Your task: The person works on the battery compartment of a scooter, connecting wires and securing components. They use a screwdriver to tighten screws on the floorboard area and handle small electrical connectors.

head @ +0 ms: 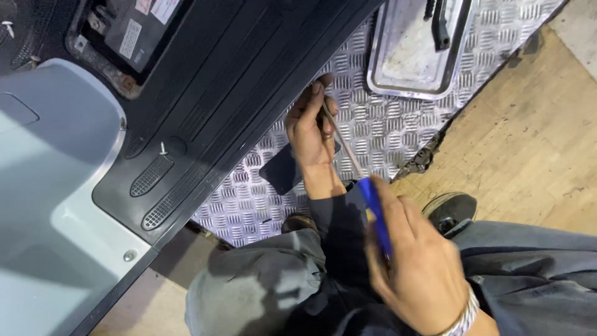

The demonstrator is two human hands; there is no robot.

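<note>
Clearly we grip the blue-handled screwdriver [373, 214] in our right hand [413, 267], fingers closed round the handle, its shaft running far-left to the edge of the black footboard panel [249, 74]. Our left hand [311, 134] pinches the shaft near the tip, over the chequered metal plate [373, 124]. Because the tip is hidden, we judge it could slip and jab those fingers or scratch the panel.

I am seeing a ribbed metal platform [379, 127] sitting on the wooden floor [528, 149], carrying a shallow steel tray [407, 59] near its far edge and a black scooter footboard [205, 112] overhanging its left edge.
</note>
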